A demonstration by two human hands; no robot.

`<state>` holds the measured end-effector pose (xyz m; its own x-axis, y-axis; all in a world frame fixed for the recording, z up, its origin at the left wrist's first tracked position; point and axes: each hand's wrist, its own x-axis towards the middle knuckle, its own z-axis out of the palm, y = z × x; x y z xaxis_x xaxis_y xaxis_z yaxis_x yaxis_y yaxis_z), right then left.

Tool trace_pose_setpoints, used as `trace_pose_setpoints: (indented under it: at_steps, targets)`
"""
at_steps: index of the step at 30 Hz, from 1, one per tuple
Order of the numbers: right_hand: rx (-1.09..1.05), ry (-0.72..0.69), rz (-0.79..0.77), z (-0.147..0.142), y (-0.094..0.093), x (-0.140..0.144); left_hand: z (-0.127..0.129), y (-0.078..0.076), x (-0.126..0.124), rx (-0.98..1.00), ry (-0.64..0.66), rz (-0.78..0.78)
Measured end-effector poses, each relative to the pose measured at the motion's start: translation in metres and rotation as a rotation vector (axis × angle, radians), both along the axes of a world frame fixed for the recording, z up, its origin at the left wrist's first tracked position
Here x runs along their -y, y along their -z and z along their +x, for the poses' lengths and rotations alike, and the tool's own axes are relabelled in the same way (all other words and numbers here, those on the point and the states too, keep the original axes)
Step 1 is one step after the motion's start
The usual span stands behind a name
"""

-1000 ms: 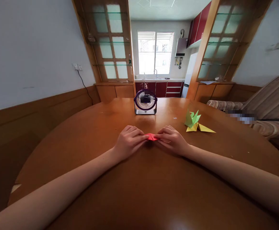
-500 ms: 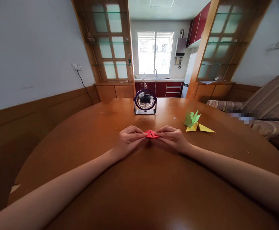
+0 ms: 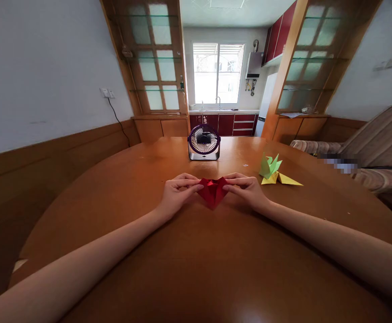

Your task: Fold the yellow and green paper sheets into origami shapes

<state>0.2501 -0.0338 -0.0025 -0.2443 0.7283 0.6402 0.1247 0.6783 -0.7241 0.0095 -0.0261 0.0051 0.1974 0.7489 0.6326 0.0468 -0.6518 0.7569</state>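
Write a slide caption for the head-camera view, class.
Left hand and right hand pinch folded red paper, a desk fan beyond.

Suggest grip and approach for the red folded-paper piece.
Pinch the red folded-paper piece by its two flared upper corners, coming from left and right, where the left hand and right hand hold it; its open middle would likely crush.

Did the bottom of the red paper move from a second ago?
Yes, downward in the view: the red paper now reaches lower, farther below the fan, which stands in the same spot.
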Motion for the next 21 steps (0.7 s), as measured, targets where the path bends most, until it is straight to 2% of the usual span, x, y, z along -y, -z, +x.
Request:
trace_pose_setpoints:
  at_steps: [8, 21]
  targets:
    - [-0.121, -0.005, -0.162, 0.003, 0.004, -0.007, -0.005, 0.005, -0.01, 0.057, -0.008, -0.228]
    - [-0.179, 0.043, -0.3, 0.006, 0.005, -0.011, -0.006, 0.006, -0.019, 0.197, -0.014, -0.32]
